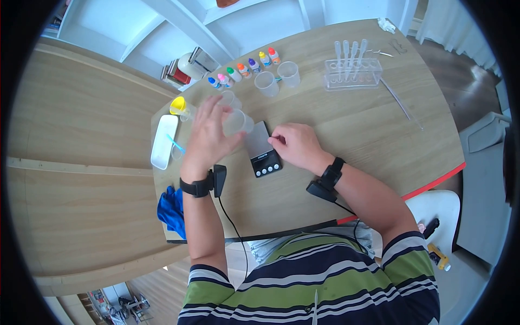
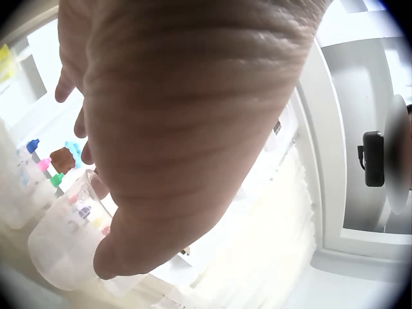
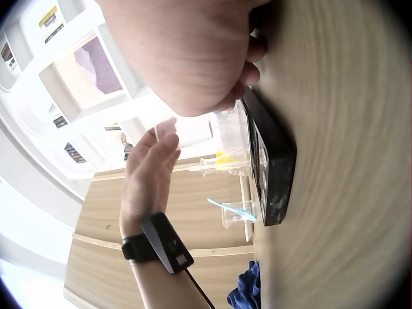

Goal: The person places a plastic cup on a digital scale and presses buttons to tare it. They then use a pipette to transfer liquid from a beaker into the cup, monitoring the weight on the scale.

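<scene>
My left hand (image 1: 208, 132) grips a clear plastic cup (image 1: 234, 123) between thumb and fingers. It holds the cup raised at the left side of a small digital scale (image 1: 266, 164). In the left wrist view the cup (image 2: 64, 241) shows beside the thumb, its far side hidden by the hand. My right hand (image 1: 299, 143) rests low at the scale's right edge, fingers loosely curled with nothing seen in them. The right wrist view shows its fingertips (image 3: 251, 72) close to the end of the scale (image 3: 273, 164).
Behind stand clear cups (image 1: 266, 84) and a row of small dropper bottles (image 1: 241, 70). A rack (image 1: 352, 81) with plastic pipettes is at back right, a glass rod (image 1: 398, 100) beside it. At left are a white tray (image 1: 164, 142), a yellow cup (image 1: 177, 105) and a blue cloth (image 1: 171, 212).
</scene>
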### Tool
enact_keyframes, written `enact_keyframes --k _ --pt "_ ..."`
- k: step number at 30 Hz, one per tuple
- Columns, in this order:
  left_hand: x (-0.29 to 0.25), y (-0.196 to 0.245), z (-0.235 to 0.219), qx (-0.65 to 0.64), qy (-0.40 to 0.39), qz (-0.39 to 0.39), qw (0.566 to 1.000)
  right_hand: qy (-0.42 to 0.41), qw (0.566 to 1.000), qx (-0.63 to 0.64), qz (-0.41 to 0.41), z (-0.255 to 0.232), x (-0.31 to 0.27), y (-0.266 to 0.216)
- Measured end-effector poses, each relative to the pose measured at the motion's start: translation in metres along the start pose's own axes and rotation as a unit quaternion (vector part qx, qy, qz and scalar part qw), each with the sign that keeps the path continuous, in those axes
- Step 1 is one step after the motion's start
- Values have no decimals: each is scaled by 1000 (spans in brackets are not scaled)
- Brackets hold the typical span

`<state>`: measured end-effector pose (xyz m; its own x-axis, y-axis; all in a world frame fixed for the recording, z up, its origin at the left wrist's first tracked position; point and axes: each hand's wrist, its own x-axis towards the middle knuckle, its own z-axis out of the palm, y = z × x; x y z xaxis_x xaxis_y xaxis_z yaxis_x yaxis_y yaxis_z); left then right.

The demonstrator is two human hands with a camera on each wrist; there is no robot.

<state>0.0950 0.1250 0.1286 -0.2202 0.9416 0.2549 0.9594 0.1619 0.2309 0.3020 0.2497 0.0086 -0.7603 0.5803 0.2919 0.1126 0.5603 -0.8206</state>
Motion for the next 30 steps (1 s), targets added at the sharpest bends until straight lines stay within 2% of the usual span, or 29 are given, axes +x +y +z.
enact_keyframes --k 6,16,19,21,22,24,25,27,28,30 --pt "-19 9 16 -43 -36 -37 998 2 1000 0 2 0 0 1" --pt "-17 15 22 -9 -47 -21 999 -6 1000 -9 2 -2 0 -2" --pt "-22 15 20 -68 -62 -42 995 -5 1000 -8 3 -2 0 -2" --pt "-30 11 23 -125 -7 -46 991 -5 1000 -6 6 -2 -1 -3" --pt "-34 6 27 -127 -8 -46 991 -8 1000 -7 5 -2 -1 -3" --pt "-45 -12 44 -284 108 -106 947 -11 1000 -13 6 -3 -1 -3" --pt "-49 -23 53 -290 108 -107 945 -16 1000 -15 -1 -5 0 -4" --pt "-59 -44 68 -404 139 -263 865 -33 999 -23 -6 -5 0 -2" --pt "-60 -49 72 -412 144 -270 858 -37 999 -25 -24 -5 0 0" --pt "-55 -58 85 -361 113 -251 891 -62 996 -40 -45 -9 1 0"
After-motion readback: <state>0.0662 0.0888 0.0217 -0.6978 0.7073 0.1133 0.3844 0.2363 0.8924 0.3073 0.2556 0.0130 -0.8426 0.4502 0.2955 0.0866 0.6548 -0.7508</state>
